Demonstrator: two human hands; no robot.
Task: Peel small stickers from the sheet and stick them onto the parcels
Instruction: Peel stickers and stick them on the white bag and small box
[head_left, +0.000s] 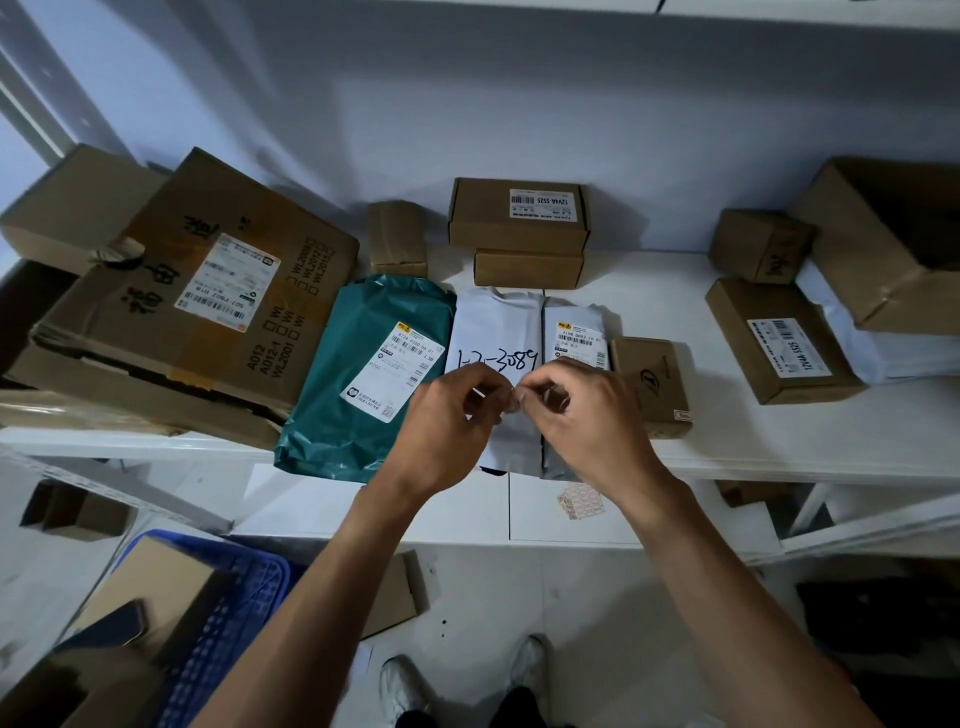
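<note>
The sticker sheet (581, 501), pale with rows of small reddish labels, lies on the lower shelf (571, 527), below the parcels. Over the hand-numbered white mailer (493, 327), the left hand (447, 421) and right hand (587, 410) meet with curled fingers, pinching a tiny piece (513, 404) too small to identify.

dim, bluish light | soft shadows on wall (467, 104) | edges bowed by wide-angle | focus mostly sharp
</note>
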